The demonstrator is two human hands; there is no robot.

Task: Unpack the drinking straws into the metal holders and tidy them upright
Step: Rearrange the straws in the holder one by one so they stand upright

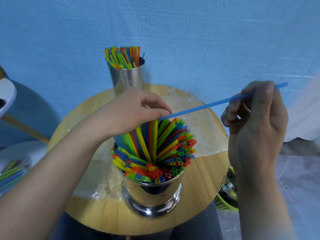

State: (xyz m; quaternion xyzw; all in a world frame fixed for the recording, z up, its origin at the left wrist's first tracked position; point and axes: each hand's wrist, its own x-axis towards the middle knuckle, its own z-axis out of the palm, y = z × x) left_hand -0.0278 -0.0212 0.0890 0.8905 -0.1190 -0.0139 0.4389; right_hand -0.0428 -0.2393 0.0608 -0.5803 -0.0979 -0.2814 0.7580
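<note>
— Which step are we at?
— The filling. Our right hand [256,122] pinches one blue straw [216,103] near its upper end, between thumb and fingers. The straw slants down toward the near holder [152,193], and its lower tip is just at our left hand [136,110].
— Does the left hand hold it?
— We cannot tell. Its fingers are curled over the leaning straws [155,153], with the thumb beside the tip.
— What does the next move ask?
— In our judgement, to steer the tip into a gap, release it, then gather the fanned straws upright.
— And the count?
— Two metal holders on the round table [206,172]; the far holder [127,78] has its straws close and upright. One straw is in hand. There is clear wrapping [199,129], one sheet or two. One blurred packet [10,172] is at the left edge. The straws themselves are too many to count.
</note>
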